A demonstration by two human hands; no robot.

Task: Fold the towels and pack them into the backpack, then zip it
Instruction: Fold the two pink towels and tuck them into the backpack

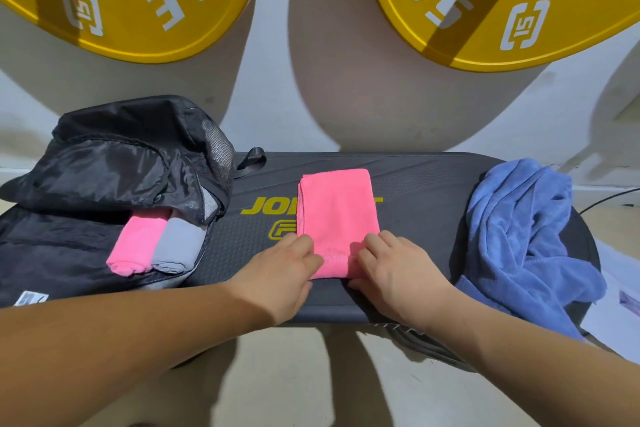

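Head view: left hand (289, 265) and right hand (394, 265) pinch pink towel (337, 215) roll at 6 o'clock; uneven pressure risks skewed, loosening roll.

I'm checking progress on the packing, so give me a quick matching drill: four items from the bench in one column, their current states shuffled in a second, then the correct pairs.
Items
1. pink towel on the bench
2. blue towel
3. rolled pink towel
4. backpack

States
A. crumpled, not yet folded, at the right end
B. open, flap thrown back, at the left end
C. lying inside the open bag beside a grey roll
D. folded into a strip, near end under the left hand and right hand

Pairs: 1-D, 2-A, 3-C, 4-B
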